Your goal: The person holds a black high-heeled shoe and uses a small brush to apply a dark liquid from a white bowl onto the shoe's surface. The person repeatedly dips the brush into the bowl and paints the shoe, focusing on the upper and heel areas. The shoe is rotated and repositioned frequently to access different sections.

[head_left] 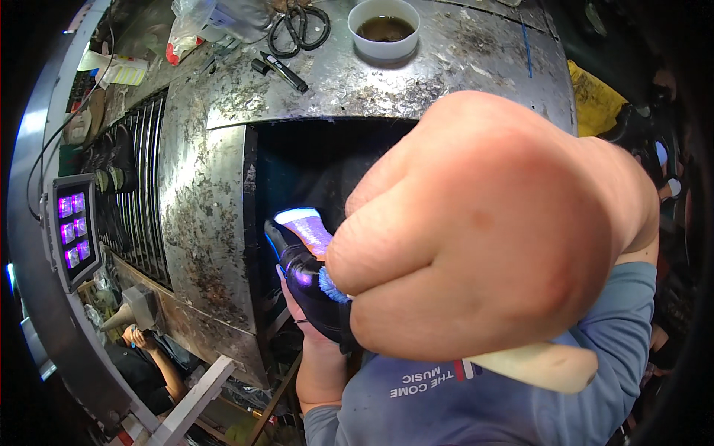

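Note:
My left hand [309, 327] supports a black shoe [321, 308] from below and the left side, with its fingers mostly hidden behind it. The exposed underside of the shoe glows white and violet towards the far end. Very close to the camera, my right hand [483, 230] is closed round a brush with a pale wooden handle [550, 367] that sticks out below the fist. Its blue bristles [332, 285] touch or sit just over the near edge of the glowing underside. The fist covers much of the shoe's right side.
A purple-lit lamp panel [73, 230] stands at the left. On the worn metal bench [223, 89] are a white bowl of dark liquid [384, 46], black scissors [297, 31] and a black marker [284, 72]. Black shoes [115, 160] lie by a conveyor [149, 193]. A co-worker's arm [167, 364] shows lower left.

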`<state>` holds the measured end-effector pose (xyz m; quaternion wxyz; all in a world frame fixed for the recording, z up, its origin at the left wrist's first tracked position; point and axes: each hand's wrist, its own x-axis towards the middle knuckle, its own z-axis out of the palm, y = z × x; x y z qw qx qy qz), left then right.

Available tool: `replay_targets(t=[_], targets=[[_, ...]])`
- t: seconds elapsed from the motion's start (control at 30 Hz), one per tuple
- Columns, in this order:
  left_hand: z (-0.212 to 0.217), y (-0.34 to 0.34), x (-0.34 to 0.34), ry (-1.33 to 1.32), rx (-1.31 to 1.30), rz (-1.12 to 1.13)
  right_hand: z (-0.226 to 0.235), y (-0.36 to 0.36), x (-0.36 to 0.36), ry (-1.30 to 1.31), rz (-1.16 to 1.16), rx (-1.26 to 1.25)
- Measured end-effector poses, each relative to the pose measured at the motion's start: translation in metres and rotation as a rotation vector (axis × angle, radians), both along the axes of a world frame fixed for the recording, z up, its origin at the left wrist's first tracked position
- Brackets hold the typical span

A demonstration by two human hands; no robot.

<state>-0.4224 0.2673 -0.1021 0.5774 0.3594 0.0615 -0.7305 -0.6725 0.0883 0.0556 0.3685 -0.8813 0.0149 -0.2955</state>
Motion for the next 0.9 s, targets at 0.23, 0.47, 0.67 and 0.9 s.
replay_targets(t=[0.23,0.47,0.67,0.9], targets=[[-0.010,0.004,-0.013,0.275,0.016,0.015,0.005,-0.001,-0.002,-0.053,-0.027,0.012],[-0.016,0.006,-0.022,0.759,0.121,-0.025,-0.001,-0.024,-0.019,-0.055,-0.291,-0.127],[-0.024,0.005,-0.031,0.950,0.116,-0.058,-0.038,-0.052,-0.052,0.121,-0.719,-0.158],[-0.020,0.008,-0.039,1.023,0.151,-0.012,-0.069,-0.099,-0.058,0.213,-0.932,-0.162]])
